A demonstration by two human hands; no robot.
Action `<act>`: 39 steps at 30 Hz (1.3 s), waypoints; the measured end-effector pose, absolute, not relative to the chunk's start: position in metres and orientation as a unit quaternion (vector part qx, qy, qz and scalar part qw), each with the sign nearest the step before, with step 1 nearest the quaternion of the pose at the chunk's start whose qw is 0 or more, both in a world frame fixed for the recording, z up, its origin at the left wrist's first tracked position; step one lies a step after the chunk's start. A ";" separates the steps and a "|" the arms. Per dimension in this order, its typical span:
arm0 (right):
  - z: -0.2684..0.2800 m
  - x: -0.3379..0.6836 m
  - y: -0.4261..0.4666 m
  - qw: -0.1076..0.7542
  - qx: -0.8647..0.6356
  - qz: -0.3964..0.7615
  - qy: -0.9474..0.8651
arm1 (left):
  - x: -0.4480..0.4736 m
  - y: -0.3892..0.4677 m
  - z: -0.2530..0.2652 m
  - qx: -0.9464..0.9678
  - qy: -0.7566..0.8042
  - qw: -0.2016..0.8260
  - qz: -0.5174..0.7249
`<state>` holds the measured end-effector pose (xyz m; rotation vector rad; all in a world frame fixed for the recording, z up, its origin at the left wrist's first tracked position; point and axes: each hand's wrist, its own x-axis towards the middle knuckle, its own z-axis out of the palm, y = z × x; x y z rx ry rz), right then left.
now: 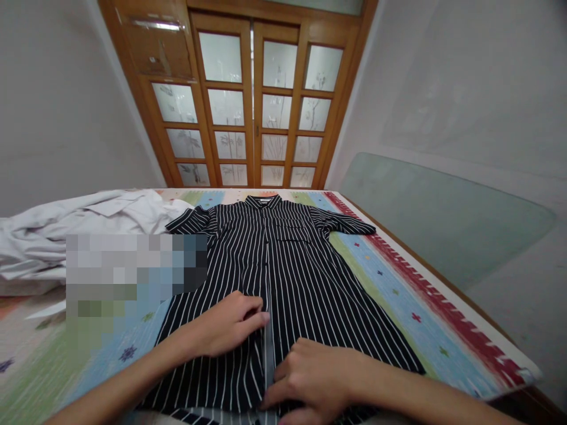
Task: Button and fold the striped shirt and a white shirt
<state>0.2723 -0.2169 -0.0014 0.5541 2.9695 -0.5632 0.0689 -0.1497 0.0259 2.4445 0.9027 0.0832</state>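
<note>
A black short-sleeved shirt (301, 277) with thin white stripes lies spread face up, collar away from me and hem towards me. Its front is buttoned near the top, while the lower front edges show a grey strip between them. My left hand (234, 323) is closed, thumb and fingers pinching the front edge at the shirt's lower middle. Nearer to me, my right hand (316, 378) has its fingers bent on the same front opening close to the hem. Its fingertips are partly hidden against the dark cloth.
Under the shirt is a table with a colourful patterned cover (390, 295). A heap of white cloth (88, 215) lies at the left, beside a blurred-out patch. A pale green panel (443, 206) leans along the right wall. Wooden glazed doors (252, 100) stand behind the table.
</note>
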 end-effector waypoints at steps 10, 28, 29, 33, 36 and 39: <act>-0.011 0.280 -0.219 -0.024 0.175 -0.232 0.956 | 0.020 -0.175 0.016 0.893 0.371 0.251 -0.043; -0.054 0.286 -0.242 -0.324 0.228 -0.202 0.896 | 0.026 -0.209 0.004 0.943 0.260 0.201 -0.056; -0.057 0.285 -0.243 -0.340 0.226 -0.201 0.890 | 0.023 -0.208 0.005 0.942 0.261 0.203 -0.059; -0.056 0.280 -0.242 -0.293 0.195 -0.203 0.914 | 0.014 -0.208 0.007 0.935 0.271 0.214 -0.086; -0.053 0.279 -0.240 -0.227 0.181 -0.205 0.935 | 0.005 -0.209 0.005 0.926 0.298 0.222 -0.066; -0.051 0.284 -0.238 -0.235 0.200 -0.191 0.932 | -0.012 -0.203 -0.004 0.924 0.330 0.193 0.009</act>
